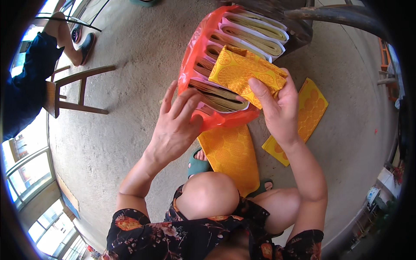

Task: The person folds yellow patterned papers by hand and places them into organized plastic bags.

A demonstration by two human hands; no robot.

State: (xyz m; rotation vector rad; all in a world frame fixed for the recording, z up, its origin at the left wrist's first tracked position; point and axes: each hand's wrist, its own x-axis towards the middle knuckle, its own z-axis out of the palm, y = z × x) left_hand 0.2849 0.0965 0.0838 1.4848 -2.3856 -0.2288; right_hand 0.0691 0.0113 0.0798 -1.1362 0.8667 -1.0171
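Note:
My right hand [281, 104] grips a folded yellow piece [242, 71] with orange round patterns, thumb on top; whether it is cloth or paper I cannot tell. It is held above a red plastic bag [190, 56] packed with several folded bundles [251, 39] of brownish sheets in white and pinkish wraps. My left hand [175, 123] rests at the bag's near left edge, fingers apart, some bent over the rim; its thumb is mostly hidden. Below the bag, a larger yellow patterned piece [229, 158] hangs or lies between my feet. Another flat yellow patterned piece [310, 115] lies on the floor to the right.
A wooden stool [80, 86] stands at the left, with another person's leg [65, 39] beside it. Dark curved wooden furniture [333, 16] is behind the bag at the upper right. My green slippers [199, 164] are on the concrete floor [117, 86].

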